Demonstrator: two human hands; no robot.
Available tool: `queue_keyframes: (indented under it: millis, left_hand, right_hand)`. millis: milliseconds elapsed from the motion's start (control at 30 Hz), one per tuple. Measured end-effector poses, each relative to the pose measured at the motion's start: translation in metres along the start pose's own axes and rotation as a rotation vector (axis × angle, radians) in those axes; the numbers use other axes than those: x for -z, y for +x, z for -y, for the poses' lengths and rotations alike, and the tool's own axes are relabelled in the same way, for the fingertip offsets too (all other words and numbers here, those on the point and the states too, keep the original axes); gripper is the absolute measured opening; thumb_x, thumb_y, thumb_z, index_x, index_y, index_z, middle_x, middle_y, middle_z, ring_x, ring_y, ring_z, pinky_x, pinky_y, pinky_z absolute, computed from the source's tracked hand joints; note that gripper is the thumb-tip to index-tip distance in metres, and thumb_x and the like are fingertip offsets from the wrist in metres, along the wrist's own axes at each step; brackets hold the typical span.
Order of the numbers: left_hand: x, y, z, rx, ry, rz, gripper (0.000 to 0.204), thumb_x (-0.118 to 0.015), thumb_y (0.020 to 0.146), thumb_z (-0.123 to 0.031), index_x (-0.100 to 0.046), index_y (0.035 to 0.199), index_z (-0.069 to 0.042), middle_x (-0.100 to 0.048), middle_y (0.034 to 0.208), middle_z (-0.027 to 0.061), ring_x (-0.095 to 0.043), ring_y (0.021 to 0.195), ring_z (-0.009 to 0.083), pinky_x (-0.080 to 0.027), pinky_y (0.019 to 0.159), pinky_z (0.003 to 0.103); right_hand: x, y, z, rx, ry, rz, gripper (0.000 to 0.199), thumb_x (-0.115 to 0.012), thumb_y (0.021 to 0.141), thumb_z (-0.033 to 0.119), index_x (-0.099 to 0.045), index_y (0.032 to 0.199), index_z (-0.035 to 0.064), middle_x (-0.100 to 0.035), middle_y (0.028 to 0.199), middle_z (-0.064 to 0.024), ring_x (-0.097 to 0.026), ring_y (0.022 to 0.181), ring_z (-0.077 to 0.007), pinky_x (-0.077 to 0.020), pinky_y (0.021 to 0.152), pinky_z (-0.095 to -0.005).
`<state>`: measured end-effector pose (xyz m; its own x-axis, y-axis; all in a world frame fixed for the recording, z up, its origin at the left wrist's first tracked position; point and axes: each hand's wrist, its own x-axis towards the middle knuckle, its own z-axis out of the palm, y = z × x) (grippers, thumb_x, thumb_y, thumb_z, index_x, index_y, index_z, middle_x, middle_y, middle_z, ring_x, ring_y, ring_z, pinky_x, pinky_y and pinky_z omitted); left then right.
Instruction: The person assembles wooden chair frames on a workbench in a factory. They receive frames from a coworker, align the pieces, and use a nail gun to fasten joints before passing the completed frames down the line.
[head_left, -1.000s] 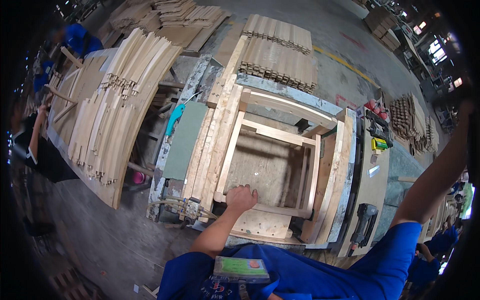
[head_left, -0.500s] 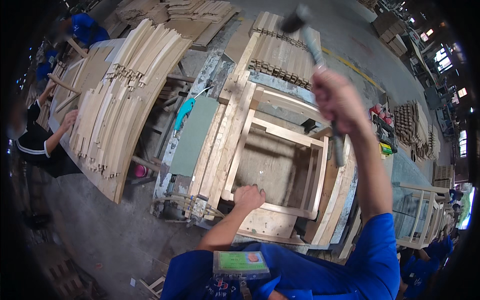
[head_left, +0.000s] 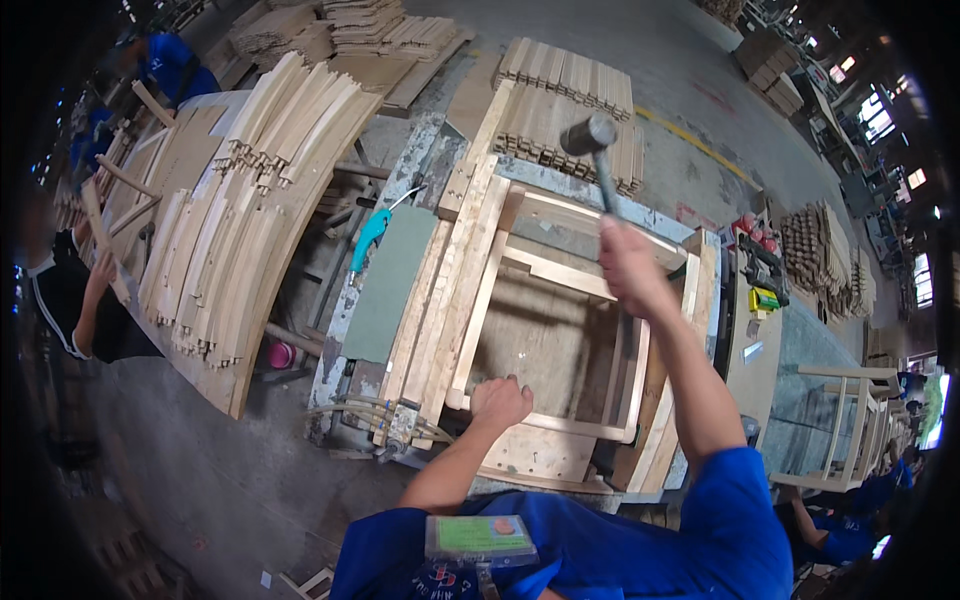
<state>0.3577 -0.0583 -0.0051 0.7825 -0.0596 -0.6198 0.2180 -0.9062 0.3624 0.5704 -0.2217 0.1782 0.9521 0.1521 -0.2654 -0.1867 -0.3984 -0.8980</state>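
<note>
My right hand (head_left: 637,268) is closed around the handle of a mallet (head_left: 588,134) with a dark, cylindrical head. The mallet is held up over the right half of a pale wooden frame (head_left: 560,271), its head pointing away from me. The frame has rails and corner posts and lies within wooden guide bars on a workbench. My left hand (head_left: 502,403) is closed over the near rail, close to the frame's near left corner. Its fingertips are partly hidden behind the hand.
A teal air blow gun (head_left: 370,240) lies beside a green-grey board (head_left: 390,285) on the bench's left. Curved wooden slats (head_left: 225,270) cover a table further left, where a co-worker (head_left: 75,290) handles a piece. Stacked wood (head_left: 560,125) lies beyond the bench; a wooden chair frame (head_left: 845,425) stands right.
My right hand has brought the mallet down and slightly left, nearer to the frame. My left hand stays on the rail. The co-worker at left now holds up a wooden piece.
</note>
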Motion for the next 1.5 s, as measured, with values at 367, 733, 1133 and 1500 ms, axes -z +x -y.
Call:
queue_keyframes:
  millis: [367, 733, 1133, 1500]
  left_hand:
    - [-0.003, -0.007, -0.022, 0.024, 0.036, -0.128, 0.05, -0.055, 0.096, -0.046, -0.073, 0.121, -0.007, -0.075, 0.113, 0.0228, -0.071, 0.109, 0.0359, -0.054, 0.097, 0.045]
    - [-0.013, -0.005, -0.033, 0.065, 0.076, -0.246, 0.043, -0.061, 0.093, -0.042, -0.076, 0.118, -0.01, -0.078, 0.094, 0.0155, -0.074, 0.098, 0.0347, -0.056, 0.092, 0.046]
    - [-0.017, -0.006, -0.041, 0.103, 0.081, -0.258, 0.039, -0.064, 0.092, -0.039, -0.076, 0.116, -0.011, -0.078, 0.097, 0.0138, -0.073, 0.097, 0.0345, -0.056, 0.088, 0.046]
    - [-0.062, 0.009, -0.101, -0.543, -0.467, -0.314, 0.026, -0.068, 0.094, -0.02, -0.073, 0.113, -0.002, -0.075, 0.105, 0.0206, -0.074, 0.096, 0.0355, -0.057, 0.086, 0.041]
  right_hand:
    - [0.141, -0.165, -0.118, 0.249, 0.088, -0.732, 0.025, -0.065, 0.104, 0.02, -0.065, 0.122, 0.0021, -0.063, 0.079, 0.0007, -0.052, 0.061, -0.0043, -0.0415, 0.053, -0.0229]
    - [0.174, -0.118, -0.27, -0.115, -0.529, -1.026, 0.04, -0.063, 0.098, 0.028, -0.068, 0.132, 0.008, -0.072, 0.108, -0.0262, -0.069, 0.101, -0.0449, -0.0531, 0.091, -0.0496]
    - [0.24, -0.258, -0.267, -0.102, -0.723, -0.839, 0.044, -0.067, 0.096, 0.023, -0.062, 0.136, 0.0045, -0.06, 0.12, -0.0242, -0.059, 0.11, -0.0437, -0.0496, 0.095, -0.0483]
    - [0.24, -0.355, -0.324, -0.58, -0.901, -0.812, 0.073, -0.063, 0.099, 0.041, -0.039, 0.15, -0.006, -0.064, 0.126, -0.0354, -0.064, 0.113, -0.0507, -0.0521, 0.095, -0.0533]
